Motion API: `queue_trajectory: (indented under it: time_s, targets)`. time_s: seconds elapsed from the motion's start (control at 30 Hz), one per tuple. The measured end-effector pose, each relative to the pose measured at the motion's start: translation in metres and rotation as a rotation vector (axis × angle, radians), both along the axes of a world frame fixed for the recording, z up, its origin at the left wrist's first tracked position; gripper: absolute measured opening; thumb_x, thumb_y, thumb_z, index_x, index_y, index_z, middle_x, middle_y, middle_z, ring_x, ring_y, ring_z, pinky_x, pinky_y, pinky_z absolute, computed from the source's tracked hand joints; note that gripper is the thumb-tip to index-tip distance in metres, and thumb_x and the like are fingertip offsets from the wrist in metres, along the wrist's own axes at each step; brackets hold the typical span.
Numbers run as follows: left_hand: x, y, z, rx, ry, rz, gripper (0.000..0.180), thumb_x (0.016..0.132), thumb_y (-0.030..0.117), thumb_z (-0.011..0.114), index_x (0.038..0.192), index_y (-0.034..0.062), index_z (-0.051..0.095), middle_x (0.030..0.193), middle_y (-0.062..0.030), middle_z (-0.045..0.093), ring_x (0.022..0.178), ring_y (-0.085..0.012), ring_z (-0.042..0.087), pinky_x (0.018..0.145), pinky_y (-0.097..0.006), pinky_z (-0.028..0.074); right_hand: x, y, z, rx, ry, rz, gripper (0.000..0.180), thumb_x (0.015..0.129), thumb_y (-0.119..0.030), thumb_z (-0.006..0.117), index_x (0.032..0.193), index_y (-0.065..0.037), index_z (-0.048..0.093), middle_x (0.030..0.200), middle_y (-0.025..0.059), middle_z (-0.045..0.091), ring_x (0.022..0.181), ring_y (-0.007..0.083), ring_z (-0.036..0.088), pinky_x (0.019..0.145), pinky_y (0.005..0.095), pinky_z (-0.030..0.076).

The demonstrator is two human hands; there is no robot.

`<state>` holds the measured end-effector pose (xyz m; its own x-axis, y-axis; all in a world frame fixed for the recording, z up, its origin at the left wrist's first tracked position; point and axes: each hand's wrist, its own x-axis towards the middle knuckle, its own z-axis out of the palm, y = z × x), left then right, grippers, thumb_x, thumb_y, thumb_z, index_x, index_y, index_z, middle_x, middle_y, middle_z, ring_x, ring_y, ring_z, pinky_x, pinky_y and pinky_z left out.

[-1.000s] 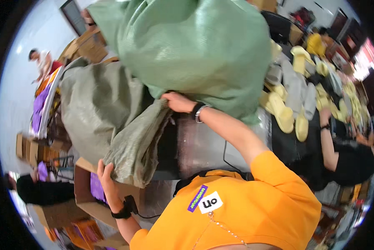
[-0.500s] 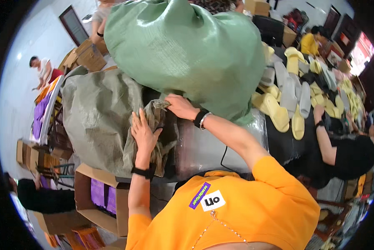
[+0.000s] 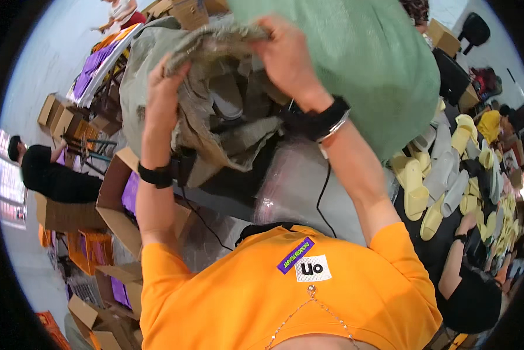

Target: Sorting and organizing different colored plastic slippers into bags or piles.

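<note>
A grey-green woven sack [image 3: 135, 87] lies on the dark table with its mouth spread wide. My left hand [image 3: 167, 93] is closed around the left side of the sack's rim. The other side of the rim is gripped by my right hand [image 3: 290, 61], raised and slightly blurred. Through the mouth, a grey slipper [image 3: 227, 100] shows inside, and the rest of the contents is hidden by folds. A big pale green sack [image 3: 372, 76] stands just beyond and to the right of my right hand.
Clear plastic sheeting [image 3: 300, 181] lies before me beside a black cable [image 3: 322, 201]. Yellow slippers [image 3: 415, 189] and grey slippers [image 3: 441, 175] cover the right side, where a person in black [image 3: 475, 297] works. Cardboard boxes [image 3: 113, 192] with purple packets stand at left.
Both hands have lifted the bunched sack mouth up and away from me and pulled it apart, exposing a slipper inside. The view has shifted as well.
</note>
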<state>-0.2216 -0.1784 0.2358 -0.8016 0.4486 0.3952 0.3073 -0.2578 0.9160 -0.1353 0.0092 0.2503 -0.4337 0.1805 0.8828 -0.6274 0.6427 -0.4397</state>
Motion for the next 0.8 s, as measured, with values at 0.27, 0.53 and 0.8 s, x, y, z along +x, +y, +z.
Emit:
queue_trajectory:
  time_s: [0.27,0.53,0.8]
  targets:
    - [0.0,-0.04,0.028,0.326,-0.387,-0.012,0.03,0.081,0.014,0.056,0.107,-0.0011,0.056,0.102,-0.0118,0.06,0.09,-0.022,0.06,0.079,-0.035,0.049,-0.038,0.028,0.004,-0.027,0.065,0.163,0.043,0.071,-0.013,0.066,0.109,-0.002,0.047,0.121,0.0176,0.038,0.114,0.0297,0.04,0.091,0.0346,0.038]
    - [0.03,-0.05,0.011,0.494,-0.378,0.191,0.035,0.089,0.023,0.045,0.113,-0.0013,0.054,0.113,-0.0116,0.056,0.099,-0.0236,0.055,0.085,-0.035,0.045,-0.034,0.027,-0.151,0.167,-0.562,-0.038,0.079,0.06,-0.012,0.074,0.128,-0.011,0.035,0.138,0.0255,0.016,0.125,0.0432,0.024,0.102,0.0438,0.027]
    - [-0.021,-0.073,0.006,0.611,0.074,-0.273,0.04,0.092,0.03,0.043,0.114,-0.0027,0.049,0.108,-0.0124,0.058,0.092,-0.026,0.06,0.079,-0.04,0.049,-0.033,-0.052,-0.185,0.284,-0.918,0.683,0.053,0.082,-0.01,0.044,0.133,-0.002,0.031,0.132,0.0248,0.036,0.12,0.03,0.04,0.101,0.034,0.031]
